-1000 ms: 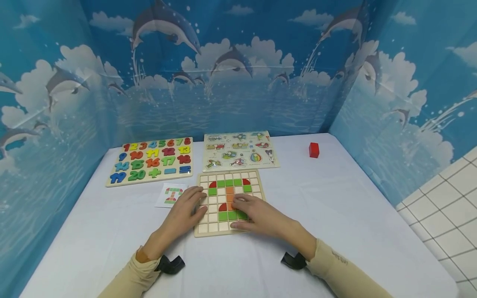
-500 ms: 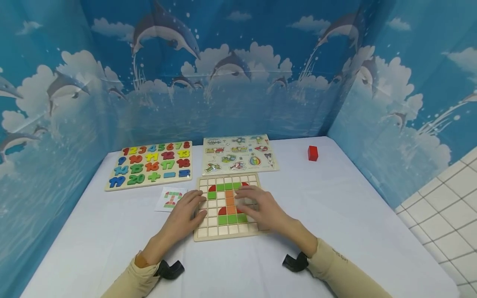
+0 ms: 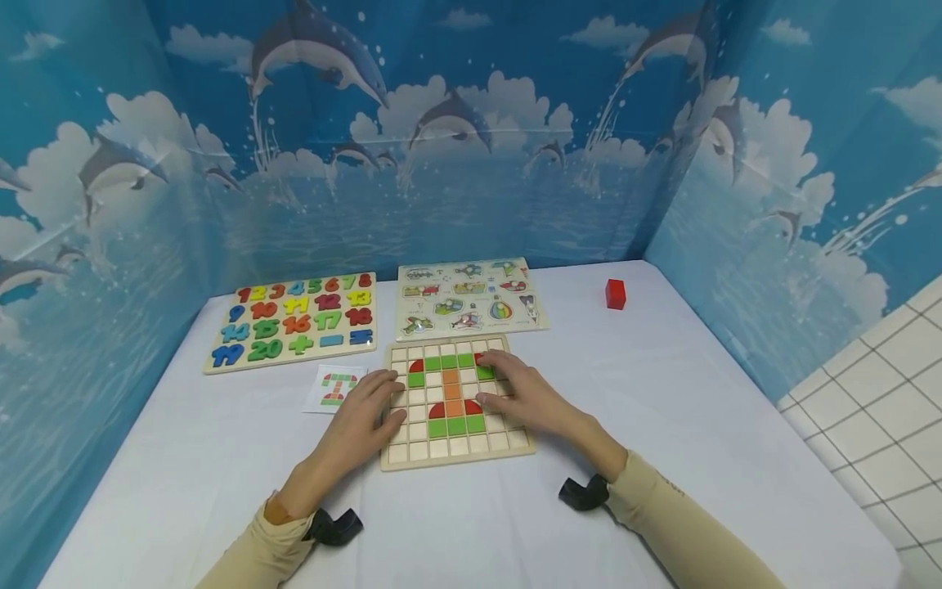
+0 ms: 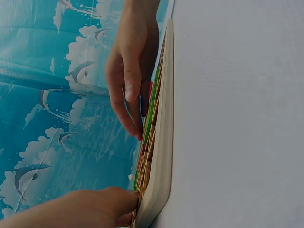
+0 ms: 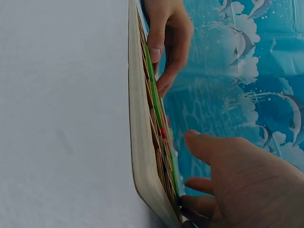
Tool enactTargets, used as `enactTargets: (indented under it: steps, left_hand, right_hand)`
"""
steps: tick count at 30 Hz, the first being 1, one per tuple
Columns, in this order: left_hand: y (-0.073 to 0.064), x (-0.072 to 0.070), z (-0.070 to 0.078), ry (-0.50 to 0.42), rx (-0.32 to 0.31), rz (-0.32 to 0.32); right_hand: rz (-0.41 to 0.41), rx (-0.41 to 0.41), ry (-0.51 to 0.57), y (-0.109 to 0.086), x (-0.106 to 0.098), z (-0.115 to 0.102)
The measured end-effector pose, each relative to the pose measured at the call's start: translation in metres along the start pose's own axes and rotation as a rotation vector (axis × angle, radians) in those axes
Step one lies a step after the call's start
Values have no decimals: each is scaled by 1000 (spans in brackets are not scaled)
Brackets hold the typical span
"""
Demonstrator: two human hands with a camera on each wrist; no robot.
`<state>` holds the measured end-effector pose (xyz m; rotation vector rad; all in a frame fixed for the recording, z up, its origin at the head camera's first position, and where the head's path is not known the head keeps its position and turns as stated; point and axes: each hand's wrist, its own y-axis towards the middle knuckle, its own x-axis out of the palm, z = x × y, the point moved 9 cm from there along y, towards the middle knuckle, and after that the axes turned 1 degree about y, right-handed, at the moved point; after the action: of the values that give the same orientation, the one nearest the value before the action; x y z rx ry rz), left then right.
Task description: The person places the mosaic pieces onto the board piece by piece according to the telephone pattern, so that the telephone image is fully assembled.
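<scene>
A wooden grid board (image 3: 419,451) lies on the table, with green squares (image 3: 456,425), orange squares (image 3: 451,393) and red quarter-round tiles (image 3: 437,410) set in an I-like figure. My left hand (image 3: 361,421) rests at the board's left edge, fingers loosely bent. Over the upper right of the figure is my right hand (image 3: 533,397); its fingertips partly cover a red tile there, and its thumb lies by the lower right red tile (image 3: 473,406). Nothing is seen held in the right wrist view, where my right hand's fingers (image 5: 202,204) spread beside the board's rim.
A small card (image 3: 334,388) printed with a similar figure lies left of the board, partly behind my left hand. Farther back are a number puzzle (image 3: 294,323) and a picture puzzle (image 3: 471,298). A red block (image 3: 616,294) stands at the back right.
My right hand has moved away from the lower right of the figure to its upper right, uncovering the lower right red tile. The left hand stays at the board's edge.
</scene>
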<state>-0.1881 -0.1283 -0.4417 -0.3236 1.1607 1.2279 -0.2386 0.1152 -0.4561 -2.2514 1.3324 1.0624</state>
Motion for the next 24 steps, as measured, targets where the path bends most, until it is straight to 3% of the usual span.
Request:
enactTargets:
  steps: [7, 15, 20, 24]
  left_hand:
    - [0, -1, -1, 7, 2, 7]
    - [-1, -2, -5, 7, -17, -3]
    - [-1, -5, -4, -1, -15, 19]
    - [-1, 0, -2, -4, -10, 16]
  right_hand:
    - [7, -38, 54, -1, 0, -2]
    - [51, -46, 9, 3, -1, -1]
    - [66, -48, -28, 15, -2, -2]
    - [40, -99, -53, 29, 0, -11]
